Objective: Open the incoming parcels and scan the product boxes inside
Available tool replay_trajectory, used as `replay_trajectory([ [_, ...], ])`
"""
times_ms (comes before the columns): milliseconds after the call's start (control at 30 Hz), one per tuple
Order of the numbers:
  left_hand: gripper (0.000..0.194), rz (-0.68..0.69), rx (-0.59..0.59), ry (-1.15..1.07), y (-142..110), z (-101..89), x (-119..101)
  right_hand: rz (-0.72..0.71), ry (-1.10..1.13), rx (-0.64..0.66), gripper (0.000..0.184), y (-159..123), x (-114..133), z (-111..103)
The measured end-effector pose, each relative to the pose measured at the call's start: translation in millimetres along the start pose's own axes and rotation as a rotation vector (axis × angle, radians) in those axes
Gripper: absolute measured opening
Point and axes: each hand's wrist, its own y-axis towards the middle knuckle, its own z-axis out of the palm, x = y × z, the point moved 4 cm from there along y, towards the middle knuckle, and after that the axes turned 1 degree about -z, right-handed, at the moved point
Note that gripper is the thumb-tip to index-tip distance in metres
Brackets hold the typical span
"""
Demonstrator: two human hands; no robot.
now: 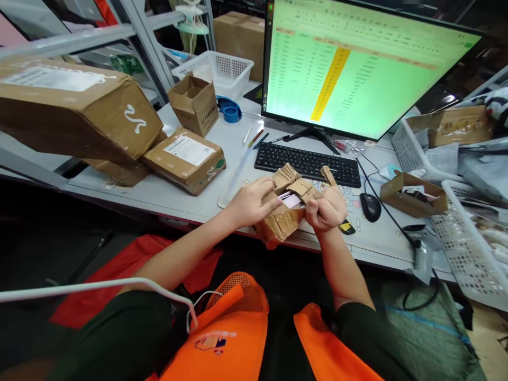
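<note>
A small crumpled cardboard parcel [282, 218] with tape on it rests at the desk's front edge, its flaps torn open and something white showing inside. My left hand [251, 202] grips its left side with the fingers curled over the top. On the right, my right hand [326, 209] is closed in a pinch on a flap of the parcel.
A keyboard [307, 163] and a monitor [359, 66] stand behind the parcel, a mouse [370, 207] to the right. Sealed cardboard boxes [186, 159] lie at the left, an open small box [195, 102] and white basket [216, 69] behind. White baskets [468, 248] crowd the right side.
</note>
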Motion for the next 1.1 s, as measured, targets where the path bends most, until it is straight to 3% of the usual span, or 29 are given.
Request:
replay_trajectory([
  [67, 0.037, 0.133, -0.202, -0.068, -4, -0.1, 0, 0.056, -0.077, -0.094, 0.048, -10, 4, -3],
  [200, 0.034, 0.486, -0.611, -0.071, -16, 2.6, -4, 0.173, -0.235, -0.128, 0.050, -27, 14, -8],
  [267, 0.033, 0.573, -0.676, -0.033, -18, 6.3, -6, 0.223, -0.282, -0.170, 0.051, -32, 19, -14],
  [367, 0.034, 0.590, -0.674, -0.008, -16, 4.3, -10, 0.266, -0.263, -0.155, 0.048, -27, 23, -22],
  [467, 0.034, 0.409, -0.473, 0.162, -6, -2.5, -22, 0.257, -0.175, 0.192, 0.044, -6, 22, -23],
  [533, 0.031, 0.314, -0.205, 0.314, 2, -2.7, -34, 0.183, -0.153, 0.486, 0.042, 12, 27, -24],
  [633, 0.035, 0.319, 0.143, 0.350, 12, 3.0, -46, 0.021, -0.118, 0.794, 0.035, 37, 45, -27],
  [700, 0.036, 0.293, 0.258, 0.290, 21, 8.1, -44, 0.015, -0.095, 0.966, 0.033, 48, 55, -24],
  [800, 0.033, 0.177, 0.347, 0.215, 35, 15.9, -26, 0.115, -0.110, 1.189, 0.056, 56, 61, -10],
  [900, 0.025, 0.095, 0.386, 0.157, 42, 20.2, -10, 0.148, -0.132, 1.324, 0.070, 59, 65, 4],
  [967, 0.023, 0.067, 0.393, 0.095, 43, 21.3, -6, 0.134, -0.181, 1.351, 0.062, 57, 69, 6],
  [1033, 0.027, 0.055, 0.407, 0.017, 41, 23.3, -6, 0.087, -0.230, 1.280, 0.056, 52, 77, 1],
  [1100, 0.031, 0.060, 0.425, -0.045, 40, 26.8, -8, 0.012, -0.254, 1.110, 0.053, 45, 88, -10],
])
